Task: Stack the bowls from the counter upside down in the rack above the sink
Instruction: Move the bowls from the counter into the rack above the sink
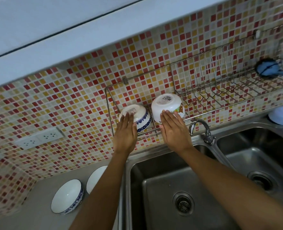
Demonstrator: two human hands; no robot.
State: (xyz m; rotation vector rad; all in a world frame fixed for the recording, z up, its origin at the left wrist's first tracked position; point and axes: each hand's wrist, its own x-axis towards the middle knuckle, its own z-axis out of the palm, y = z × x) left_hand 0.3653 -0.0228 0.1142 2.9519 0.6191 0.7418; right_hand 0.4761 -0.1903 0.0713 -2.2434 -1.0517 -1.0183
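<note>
2 upright bowls were seen at the worktop's right edge beside the sink [154, 183]: a blue-rimmed bowl [67, 196] and a half-hidden bowl [96, 178]. Farther off, the left hand [125, 135] was laid flat-fingered, gripping nothing, on an inverted patterned bowl [141, 119]. The right hand [174, 130] was laid likewise on an inverted white bowl [166, 105]. Both bowls were at the rack's [228, 87] left end.

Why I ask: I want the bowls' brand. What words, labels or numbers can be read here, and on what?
Base label of the upturned blue-patterned bowl: printed lines, too blurred to read.
Base sticker of the upturned white bowl: dark emblem and small print, too small to read.
No other text is visible.
</note>
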